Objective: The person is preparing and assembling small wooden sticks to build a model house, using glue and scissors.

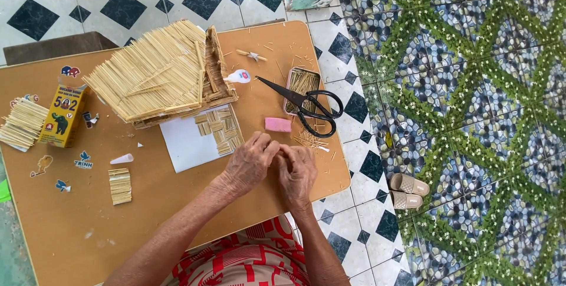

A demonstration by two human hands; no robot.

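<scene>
My left hand (250,162) and my right hand (296,171) rest together near the front right of a brown low table (59,227). Their curled fingertips meet; whether anything thin is pinched between them is hidden. Just beyond the fingers lie a pink eraser (277,124) and a scatter of loose toothpicks (309,140). A white sheet (186,141) with small toothpick panels (219,130) on it lies to the left of my left hand. Behind it stands a model house of toothpicks (159,74).
Black scissors (306,106) lie across a small tin of toothpicks (298,83). A yellow glue box (62,115), a toothpick bundle (20,124), a small panel (119,186) and a white cone cap (122,159) sit at the left. Beige sandals (408,190) lie on the floor at the right.
</scene>
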